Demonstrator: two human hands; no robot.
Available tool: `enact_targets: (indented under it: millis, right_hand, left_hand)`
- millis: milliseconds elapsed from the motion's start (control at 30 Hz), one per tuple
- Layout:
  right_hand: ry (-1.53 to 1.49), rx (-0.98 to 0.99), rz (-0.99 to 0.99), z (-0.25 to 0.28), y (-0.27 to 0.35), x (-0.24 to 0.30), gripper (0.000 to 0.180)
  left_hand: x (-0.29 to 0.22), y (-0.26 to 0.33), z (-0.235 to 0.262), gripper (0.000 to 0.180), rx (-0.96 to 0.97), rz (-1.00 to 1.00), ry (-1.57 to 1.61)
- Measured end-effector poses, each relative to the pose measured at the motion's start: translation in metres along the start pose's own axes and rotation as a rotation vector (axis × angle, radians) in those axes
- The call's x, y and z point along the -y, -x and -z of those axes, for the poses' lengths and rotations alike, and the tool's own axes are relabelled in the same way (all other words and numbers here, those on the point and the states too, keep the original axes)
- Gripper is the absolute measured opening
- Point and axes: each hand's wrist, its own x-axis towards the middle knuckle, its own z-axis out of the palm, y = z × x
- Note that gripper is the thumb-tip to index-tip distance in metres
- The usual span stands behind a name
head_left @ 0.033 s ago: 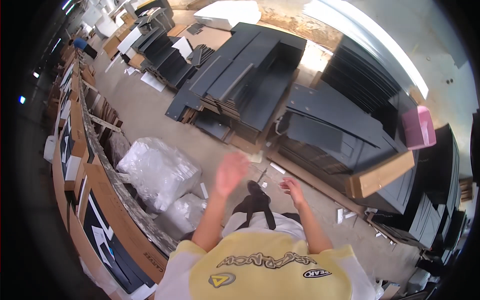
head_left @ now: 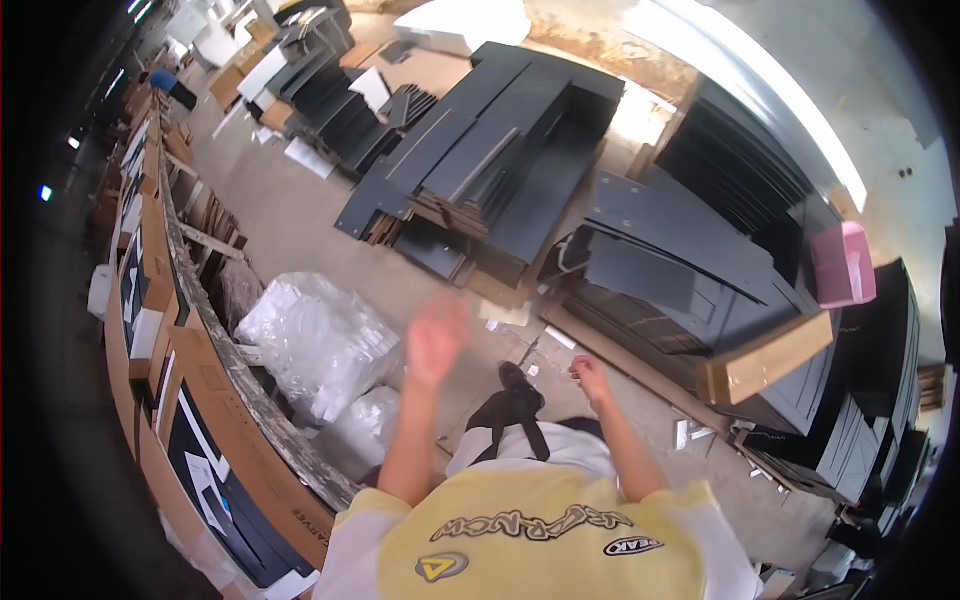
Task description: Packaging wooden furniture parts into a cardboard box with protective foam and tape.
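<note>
Left of the left hand are a white bundle and brown cartons; beyond the right hand, dark-grey panels, a tan box, a pink bin; behind both, a yellow, white-sleeved shirt.

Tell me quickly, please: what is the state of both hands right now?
Left hand: looks open, though blurred; nothing seen in it.
Right hand: partly curled, nothing seen in it; open or closed cannot be told.

We wear a short-sleeved yellow-and-white shirt with dark-outlined lettering across the chest, a triangular emblem and an oval badge; beyond show white cloth, a dark strap and a dark shoe.
</note>
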Motion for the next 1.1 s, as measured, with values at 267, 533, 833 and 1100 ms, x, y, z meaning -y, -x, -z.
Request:
enact_targets:
  millis: [267,533,833,1100]
  right_hand:
    - [-0.117,0.183,-0.33,-0.136,-0.164,0.127,0.029]
    - [-0.632,0.452,-0.314,-0.322,-0.279,0.289,0.028]
    - [-0.337,0.561,-0.608,-0.47,-0.346,0.29,0.037]
    - [-0.735,-0.094,-0.713,-0.619,-0.507,0.221,0.058]
  left_hand:
    - [-0.186,0.117,0.227,0.037,-1.093,-0.508,-0.911]
    - [-0.091,0.164,0.285,0.037,-1.336,0.464,-1.466]
    - [-0.418,-0.038,0.253,0.039,-1.28,0.404,-2.065]
    - [-0.676,-0.398,0.296,0.059,-0.953,-0.02,-1.953]
